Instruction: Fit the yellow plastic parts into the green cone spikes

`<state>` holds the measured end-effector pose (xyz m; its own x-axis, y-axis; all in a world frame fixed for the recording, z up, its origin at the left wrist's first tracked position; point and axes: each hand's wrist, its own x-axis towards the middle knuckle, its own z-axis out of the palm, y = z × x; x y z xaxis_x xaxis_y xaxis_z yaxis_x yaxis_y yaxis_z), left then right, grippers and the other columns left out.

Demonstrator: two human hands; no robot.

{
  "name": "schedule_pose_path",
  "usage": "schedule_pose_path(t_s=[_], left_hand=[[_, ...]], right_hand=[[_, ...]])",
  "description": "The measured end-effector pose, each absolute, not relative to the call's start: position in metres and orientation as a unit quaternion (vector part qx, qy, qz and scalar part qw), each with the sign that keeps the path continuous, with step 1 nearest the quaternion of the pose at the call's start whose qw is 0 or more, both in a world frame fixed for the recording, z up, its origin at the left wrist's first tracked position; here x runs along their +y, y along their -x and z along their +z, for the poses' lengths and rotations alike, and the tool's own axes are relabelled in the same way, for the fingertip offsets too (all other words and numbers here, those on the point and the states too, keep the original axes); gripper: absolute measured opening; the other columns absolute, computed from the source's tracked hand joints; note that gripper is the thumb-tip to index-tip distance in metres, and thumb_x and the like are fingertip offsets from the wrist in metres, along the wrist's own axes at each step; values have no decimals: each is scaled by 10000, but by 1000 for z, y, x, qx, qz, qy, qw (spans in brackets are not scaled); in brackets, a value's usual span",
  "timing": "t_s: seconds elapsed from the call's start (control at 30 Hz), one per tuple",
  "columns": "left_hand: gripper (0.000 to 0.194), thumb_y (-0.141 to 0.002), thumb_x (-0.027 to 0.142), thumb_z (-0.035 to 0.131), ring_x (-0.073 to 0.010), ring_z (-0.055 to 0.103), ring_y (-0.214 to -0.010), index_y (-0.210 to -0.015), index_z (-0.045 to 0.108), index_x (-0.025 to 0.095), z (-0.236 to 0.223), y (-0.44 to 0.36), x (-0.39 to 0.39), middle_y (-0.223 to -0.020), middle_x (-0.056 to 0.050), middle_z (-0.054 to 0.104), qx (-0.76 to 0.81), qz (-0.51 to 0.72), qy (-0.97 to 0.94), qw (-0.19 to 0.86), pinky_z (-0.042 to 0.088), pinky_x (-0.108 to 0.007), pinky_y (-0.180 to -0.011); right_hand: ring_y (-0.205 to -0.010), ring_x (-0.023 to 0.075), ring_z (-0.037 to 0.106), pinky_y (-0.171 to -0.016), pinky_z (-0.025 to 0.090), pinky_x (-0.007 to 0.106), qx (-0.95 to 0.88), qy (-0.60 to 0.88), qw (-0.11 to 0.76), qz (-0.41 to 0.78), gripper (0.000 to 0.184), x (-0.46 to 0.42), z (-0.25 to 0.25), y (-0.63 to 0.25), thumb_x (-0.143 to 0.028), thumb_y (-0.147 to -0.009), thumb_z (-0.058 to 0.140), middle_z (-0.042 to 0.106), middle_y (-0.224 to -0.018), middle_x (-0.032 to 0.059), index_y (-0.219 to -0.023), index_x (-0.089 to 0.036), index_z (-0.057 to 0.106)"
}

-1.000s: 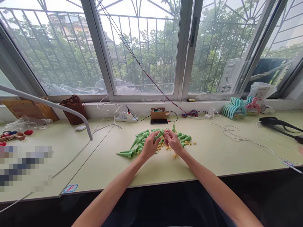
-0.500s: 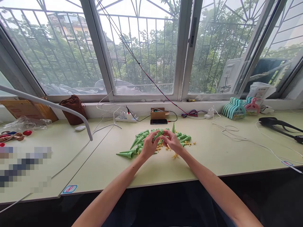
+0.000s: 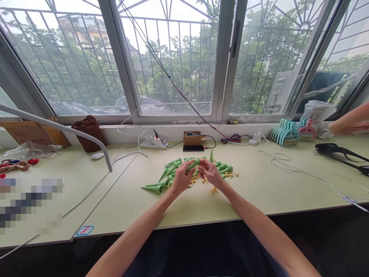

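Observation:
Over the middle of the desk, a green plant watering spike (image 3: 193, 165) is held at a slant, its ribbed wide end up to the right. My left hand (image 3: 182, 179) is closed around its body. The fingers of my right hand (image 3: 212, 174) are closed at the spike's upper end; whether a small part sits between them is hidden. More green watering spikes (image 3: 158, 188) lie in a loose pile behind and beside both hands. Small yellow plastic pieces (image 3: 213, 190) are scattered under and around my right hand.
Behind the pile are a black phone (image 3: 193, 148), a small cardboard box (image 3: 190, 139) and a power strip (image 3: 154, 142). White cables (image 3: 284, 159) and black glasses (image 3: 331, 149) lie to the right. A grey curved tube (image 3: 95, 140) crosses on the left. Another person's hand (image 3: 350, 122) shows at far right.
Another person's blurred hand has come into view at the right edge. My hands and the spike stay almost where they were.

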<state>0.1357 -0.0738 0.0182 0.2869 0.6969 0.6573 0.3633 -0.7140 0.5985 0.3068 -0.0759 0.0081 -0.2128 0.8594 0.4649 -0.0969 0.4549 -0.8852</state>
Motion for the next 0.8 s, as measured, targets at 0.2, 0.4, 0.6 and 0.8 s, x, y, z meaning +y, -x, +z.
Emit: schedule_pose_path(t_s=[0.2,0.4,0.6,0.8], left_hand=[[359,-946,366,496,-168,627,-807,-1247,587,192,15,-135,-72,-1106,-107,650,339,487,-790,154,496,-236,-575],[347,-957,347,471,-165,619,-790,-1247,585,193,14,-134,-71,-1073,-100,653,336,484,-796,139,502,-259,-631],[338,-952,334,479,-172,626,-824,-1235,592,190,16,-134,-72,-1109,-106,650,335,484,-795,148,512,-262,-639],[340,-942,341,498,-177,623,-822,-1228,601,189,16,-134,-73,-1077,-106,661,342,485,-791,148,514,-270,-650]], right_hand=[[-480,102,463,-449,390,236,-647,307,553,426,393,-78,10,-307,-539,-821,633,516,-626,-41,-981,-192,540],[-487,108,461,-461,391,243,-642,321,548,429,390,-81,12,-306,-533,-786,674,534,-640,-30,-944,-204,538],[-481,96,443,-452,380,236,-636,306,557,438,377,-79,11,-305,-533,-814,643,507,-635,-40,-941,-200,518],[-481,97,436,-444,378,233,-637,306,557,436,386,-78,11,-305,-548,-815,635,488,-603,-52,-930,-199,520]])
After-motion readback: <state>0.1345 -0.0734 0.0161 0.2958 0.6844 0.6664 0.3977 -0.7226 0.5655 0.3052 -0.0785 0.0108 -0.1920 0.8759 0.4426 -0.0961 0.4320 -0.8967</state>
